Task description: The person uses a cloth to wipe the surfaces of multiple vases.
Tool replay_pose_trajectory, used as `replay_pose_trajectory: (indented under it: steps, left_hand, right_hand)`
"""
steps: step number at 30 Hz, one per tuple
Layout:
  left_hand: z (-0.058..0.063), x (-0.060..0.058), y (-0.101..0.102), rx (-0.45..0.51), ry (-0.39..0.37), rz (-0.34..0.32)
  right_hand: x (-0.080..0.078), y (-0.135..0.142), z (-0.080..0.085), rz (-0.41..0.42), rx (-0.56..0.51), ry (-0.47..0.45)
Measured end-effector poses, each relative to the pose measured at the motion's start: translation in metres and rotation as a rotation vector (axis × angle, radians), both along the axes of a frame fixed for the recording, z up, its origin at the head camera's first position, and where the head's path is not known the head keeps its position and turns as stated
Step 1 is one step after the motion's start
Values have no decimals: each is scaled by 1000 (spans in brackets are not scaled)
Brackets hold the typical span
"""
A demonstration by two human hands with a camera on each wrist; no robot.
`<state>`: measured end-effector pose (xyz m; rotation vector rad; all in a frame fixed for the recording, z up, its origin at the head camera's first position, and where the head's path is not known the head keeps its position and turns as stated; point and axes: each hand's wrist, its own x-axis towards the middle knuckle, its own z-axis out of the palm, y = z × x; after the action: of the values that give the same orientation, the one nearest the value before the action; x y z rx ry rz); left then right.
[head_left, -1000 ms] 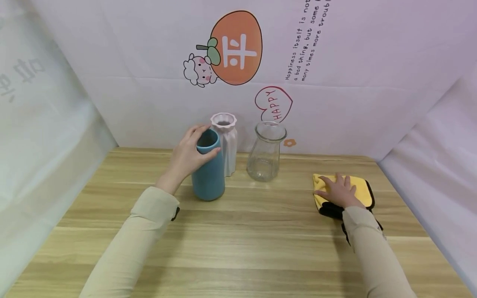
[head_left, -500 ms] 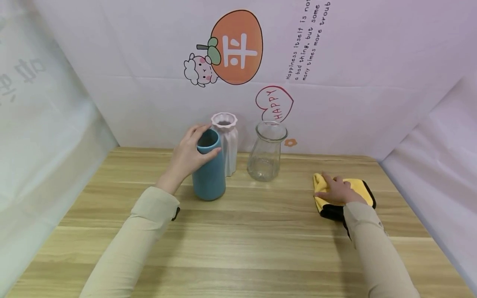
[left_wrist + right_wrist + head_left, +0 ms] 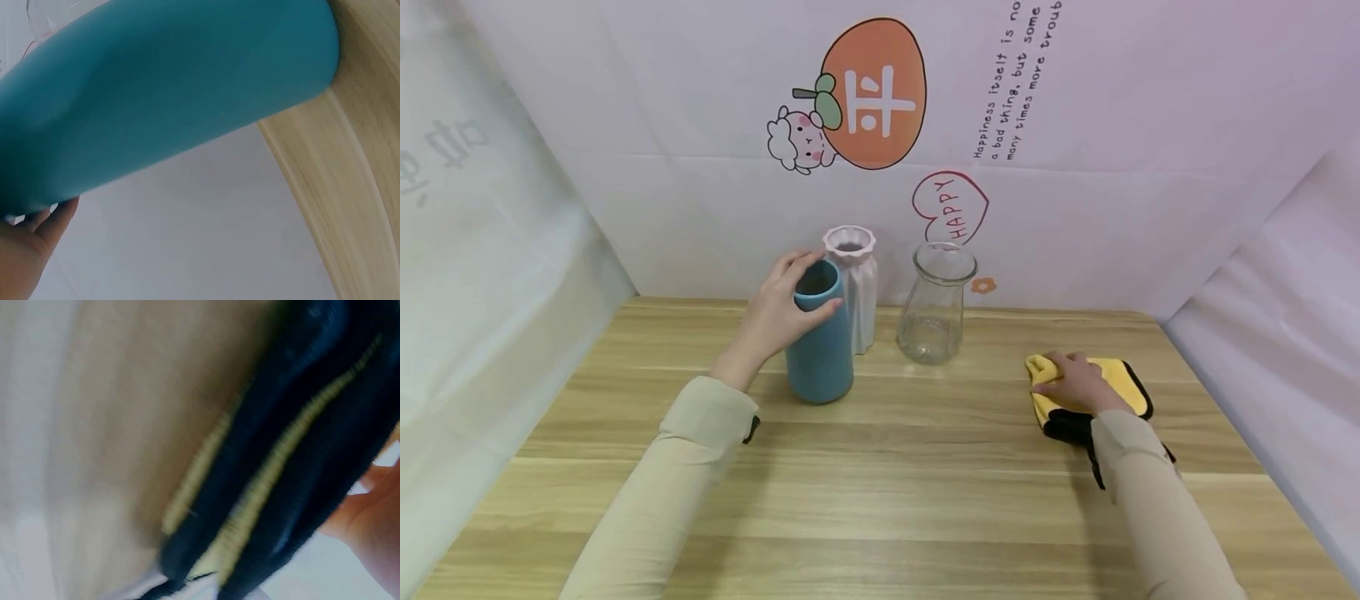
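A blue vase (image 3: 820, 354) stands upright left of the middle of the table. My left hand (image 3: 778, 310) grips it near the rim, thumb on the near side and fingers round the far side. In the left wrist view the vase (image 3: 169, 94) fills the upper part, with fingertips (image 3: 59, 222) at its lower edge. On the right lies a folded yellow cloth (image 3: 1123, 385) with black edging. My right hand (image 3: 1078, 383) pinches its left part, where the fabric bunches up between thumb and fingers. The right wrist view shows the layered black-edged folds of the cloth (image 3: 269, 481) close up.
Just behind the blue vase stands a white fluted vase (image 3: 863, 304), partly hidden by it. A clear glass vase (image 3: 931, 329) is to its right. A printed white backdrop (image 3: 1097, 225) rises at the rear of the wooden table (image 3: 917, 483).
My right hand's fingers have gone from spread over the cloth to curled on it, bunching its left part. My left hand and the blue vase have stayed in place.
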<state>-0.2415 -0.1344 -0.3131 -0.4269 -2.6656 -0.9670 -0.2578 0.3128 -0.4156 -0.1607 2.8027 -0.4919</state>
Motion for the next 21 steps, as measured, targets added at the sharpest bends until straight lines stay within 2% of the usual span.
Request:
replay_pose_trajectory:
  steps: [4,8,13,21]
  left_hand:
    - [2,1,-4,-8,-12,-38]
    - [4,2,-5,-18,-26,-55]
    - [5,2,-6,-19,-49,-78]
    - [6,3,-7,-13,-60,-95]
  right_hand:
    - [3,-3,-7,44,-2,149]
    - [6,-4,-12,69,-14,254]
    - [9,-4,-15,50,-45,348]
    - [13,-11,-10,23,-87,498]
